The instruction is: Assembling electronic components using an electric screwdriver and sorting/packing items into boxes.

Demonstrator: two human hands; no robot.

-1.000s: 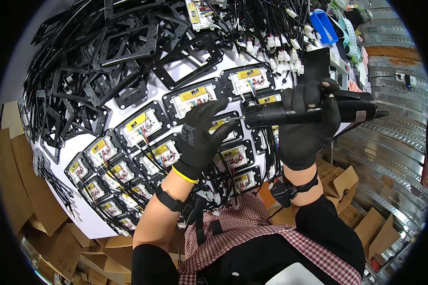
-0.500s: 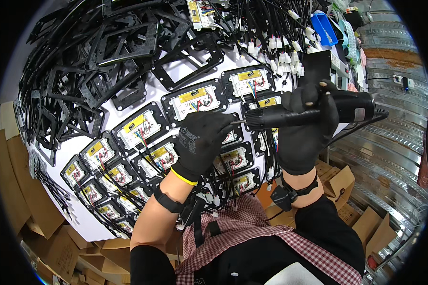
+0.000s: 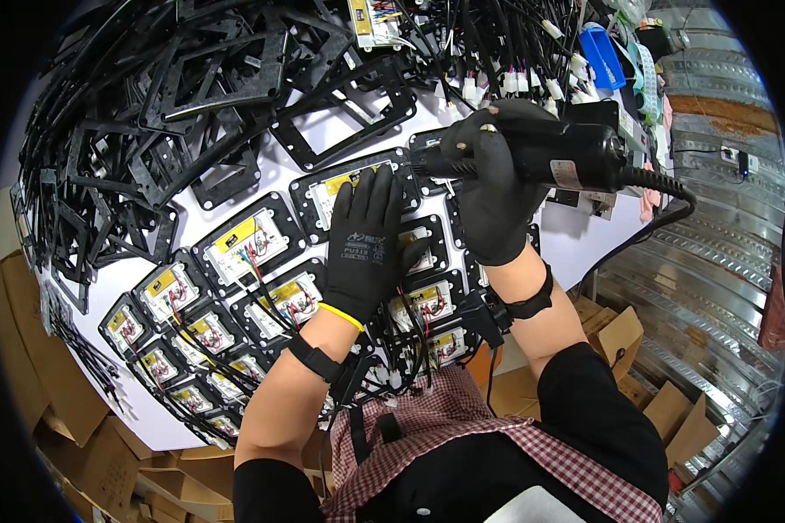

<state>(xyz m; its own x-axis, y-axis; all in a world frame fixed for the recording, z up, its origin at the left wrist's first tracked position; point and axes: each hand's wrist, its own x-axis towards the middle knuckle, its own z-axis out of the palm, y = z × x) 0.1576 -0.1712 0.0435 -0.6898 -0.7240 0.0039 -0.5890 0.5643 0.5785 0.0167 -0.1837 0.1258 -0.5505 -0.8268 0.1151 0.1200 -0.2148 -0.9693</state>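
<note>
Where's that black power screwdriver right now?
In the head view, the black electric screwdriver is in the upper part, right of centre, gripped in the person's right hand, with the blue plastic tray above it in the picture.

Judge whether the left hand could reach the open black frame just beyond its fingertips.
Probably yes: the left hand appears to hold nothing, its fingers point toward the open black frame, and nothing visible blocks the gap.

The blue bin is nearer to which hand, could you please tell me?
Right: the right hand, holding a power screwdriver, is below and left of the blue bin; the left hand is farther down and left.
</note>
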